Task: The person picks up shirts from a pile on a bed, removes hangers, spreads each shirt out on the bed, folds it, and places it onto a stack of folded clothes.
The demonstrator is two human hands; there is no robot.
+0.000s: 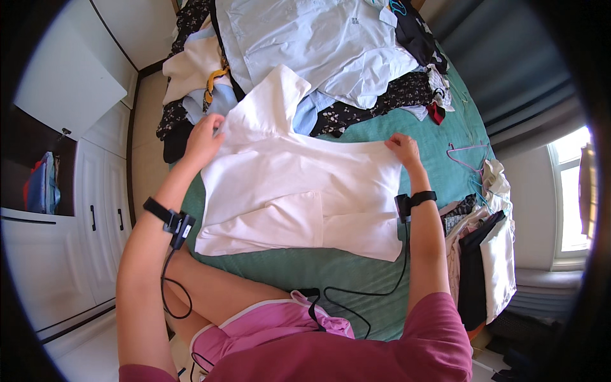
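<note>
A white short-sleeved shirt (296,176) lies spread sideways on the green bedspread (267,272), one sleeve pointing up and away. Another sleeve lies folded across the near part of its body. My left hand (205,141) is at the shirt's upper left, beside the shoulder, its fingers curled; whether they grip the cloth cannot be told. My right hand (404,148) pinches the shirt's far right corner between thumb and fingers.
Beyond the shirt lies a heap of clothes with a pale blue garment (305,38) on top. A pink hanger (468,155) rests at the bed's right, above several hanging garments (496,258). White cabinets (95,205) stand to the left. Black cables run from both wrist straps.
</note>
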